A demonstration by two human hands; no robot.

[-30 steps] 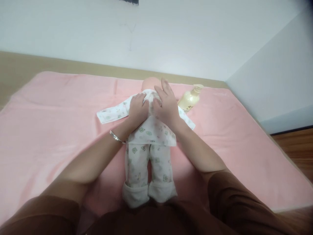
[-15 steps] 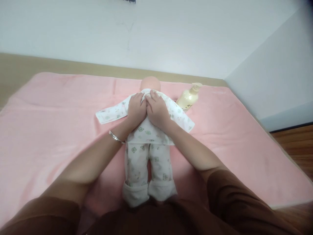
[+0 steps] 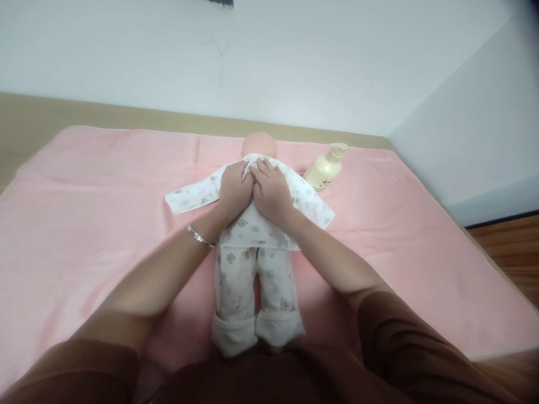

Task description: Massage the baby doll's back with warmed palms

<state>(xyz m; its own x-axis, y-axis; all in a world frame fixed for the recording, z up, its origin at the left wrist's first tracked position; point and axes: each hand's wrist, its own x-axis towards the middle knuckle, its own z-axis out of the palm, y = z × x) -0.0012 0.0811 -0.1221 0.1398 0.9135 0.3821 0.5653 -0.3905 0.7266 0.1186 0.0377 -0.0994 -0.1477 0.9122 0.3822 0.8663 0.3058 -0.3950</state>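
Observation:
A baby doll [image 3: 259,145] with a bald head lies on a pink sheet, its legs toward me. It wears a white printed shirt [image 3: 252,231] with sleeves spread out to both sides, and matching trousers [image 3: 275,280] with turned-up cuffs. My left hand [image 3: 236,188] rests on the upper part of the shirt, fingers laid over the cloth. Beside it, touching at the thumbs, my right hand [image 3: 272,189] lies on the same area with its fingers stretched out and slightly apart. Both palms hide the cloth beneath them.
A cream pump bottle [image 3: 324,171] lies tilted to the right of the doll, close to the sleeve. The pink sheet [image 3: 105,185] covers a low platform [image 3: 138,115] against a white wall [image 3: 295,67]. Wooden flooring [image 3: 509,241] shows at the far right.
Almost nothing differs. The fingers of my right hand have shifted very slightly on the shirt; doll and bottle stay where they were.

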